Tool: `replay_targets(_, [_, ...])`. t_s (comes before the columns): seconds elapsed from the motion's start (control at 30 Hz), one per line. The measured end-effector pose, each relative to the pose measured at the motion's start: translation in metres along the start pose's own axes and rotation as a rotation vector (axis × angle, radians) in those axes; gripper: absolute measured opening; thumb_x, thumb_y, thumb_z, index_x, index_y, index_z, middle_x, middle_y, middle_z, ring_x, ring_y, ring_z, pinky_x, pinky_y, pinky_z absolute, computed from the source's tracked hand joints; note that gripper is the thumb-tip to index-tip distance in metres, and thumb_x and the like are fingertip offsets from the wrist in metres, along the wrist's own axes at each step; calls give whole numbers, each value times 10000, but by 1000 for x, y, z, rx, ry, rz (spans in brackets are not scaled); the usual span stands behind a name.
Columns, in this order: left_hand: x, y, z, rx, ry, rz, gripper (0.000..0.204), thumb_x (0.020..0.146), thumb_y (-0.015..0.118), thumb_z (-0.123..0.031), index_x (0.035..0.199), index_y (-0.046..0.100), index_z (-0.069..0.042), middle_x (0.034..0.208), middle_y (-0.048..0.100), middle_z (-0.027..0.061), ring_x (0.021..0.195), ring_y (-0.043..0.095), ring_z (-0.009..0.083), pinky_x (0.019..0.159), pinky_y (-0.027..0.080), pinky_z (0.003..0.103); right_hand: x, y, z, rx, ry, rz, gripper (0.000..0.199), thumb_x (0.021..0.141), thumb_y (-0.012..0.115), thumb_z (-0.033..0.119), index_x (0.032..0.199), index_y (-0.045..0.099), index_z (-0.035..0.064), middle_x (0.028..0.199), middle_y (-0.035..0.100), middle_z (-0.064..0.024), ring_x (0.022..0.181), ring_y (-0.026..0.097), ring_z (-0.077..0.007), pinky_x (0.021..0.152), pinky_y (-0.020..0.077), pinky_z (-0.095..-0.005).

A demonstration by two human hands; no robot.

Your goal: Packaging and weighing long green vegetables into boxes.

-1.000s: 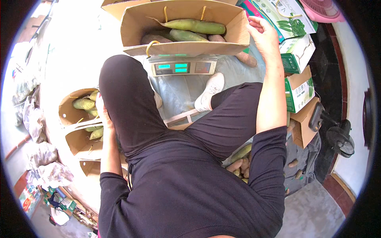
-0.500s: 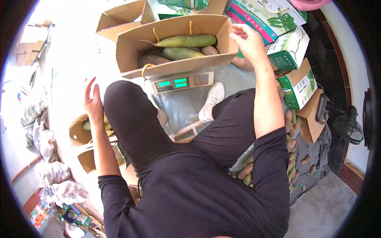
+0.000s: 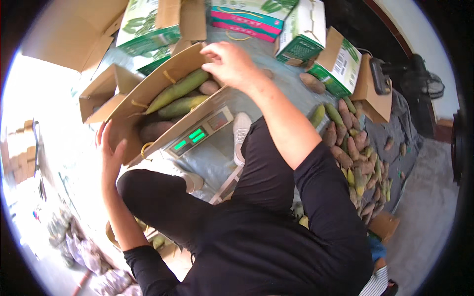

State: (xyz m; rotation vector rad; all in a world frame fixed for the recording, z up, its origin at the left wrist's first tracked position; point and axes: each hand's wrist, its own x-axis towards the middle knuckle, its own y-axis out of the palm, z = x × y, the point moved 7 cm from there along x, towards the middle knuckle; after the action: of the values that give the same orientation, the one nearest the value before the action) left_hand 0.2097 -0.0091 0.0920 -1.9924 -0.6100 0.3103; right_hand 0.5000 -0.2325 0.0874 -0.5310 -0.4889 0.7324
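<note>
An uncovered cardboard box (image 3: 129, 129) sits tilted in the view on a digital scale (image 3: 217, 120) with a lit green display. Inside lie two long green radishes (image 3: 178, 92) and several brown-red sweet potatoes (image 3: 209, 88). My right hand (image 3: 229, 64) curls its fingers at the upper edge of the box's right end. At the left end my left hand (image 3: 109, 154) rests beside the cardboard, fingers and thumb spread. A yellow cord handle (image 3: 145, 150) hangs at the near wall. The undersides of the vegetables and the scale's platform are hidden.
Green-and-white cartons (image 3: 340, 61) stand at the back and right. A small cardboard box (image 3: 106, 93) is at the left. Many sweet potatoes and radishes (image 3: 363, 165) are heaped on a dark cloth at the right, near a black fan (image 3: 427, 81). My shoes (image 3: 241, 133) flank the scale.
My view has turned, so the box and scale now look slanted and further left. My left hand has come from beside my knee to the box's left end. My right hand stays at its right end.
</note>
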Motion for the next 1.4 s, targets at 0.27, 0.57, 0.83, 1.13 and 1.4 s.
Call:
replay_targets(0.27, [21, 17, 21, -86, -46, 37, 688, 743, 641, -59, 1379, 380, -88, 1451, 258, 164, 1358, 238, 303, 1095, 249, 394, 2, -33, 1, -9, -51, -120, 311, 757, 694, 183, 1031, 623, 55, 971, 611, -159, 923, 573, -336, 825, 460, -407])
replay_targets(0.57, [45, 27, 39, -139, -53, 65, 643, 755, 668, -85, 1342, 404, -75, 1338, 392, 156, 1266, 363, 301, 1060, 297, 378, 5, 0, -27, -64, 121, 103, 533, 750, 700, 159, 1228, 493, 48, 1151, 550, -176, 1081, 526, -339, 927, 421, -394])
replay_targets(0.83, [47, 14, 22, 82, -105, 102, 695, 734, 707, -115, 1347, 383, -94, 1320, 392, 179, 1221, 366, 374, 1029, 328, 433, 19, 33, -53, -31, 301, 293, 580, 784, 663, 170, 1293, 430, 15, 1270, 503, -213, 1189, 471, -354, 996, 379, -392])
replay_targets(1.13, [43, 15, 18, 145, -57, 27, 719, 715, 725, -135, 1344, 381, -88, 1313, 400, 185, 1216, 364, 391, 1033, 321, 443, 44, 48, -49, -111, 238, 173, 543, 808, 642, 196, 1292, 433, 66, 1276, 503, -206, 1191, 473, -353, 986, 387, -399])
replay_targets(1.4, [38, 15, 20, 146, -2, -49, 701, 707, 740, -173, 1321, 417, -72, 1286, 452, 169, 1256, 348, 395, 1050, 314, 447, 42, 49, -48, -169, 230, 149, 631, 787, 670, 234, 1339, 397, 94, 1326, 475, -187, 1233, 450, -331, 1007, 374, -393])
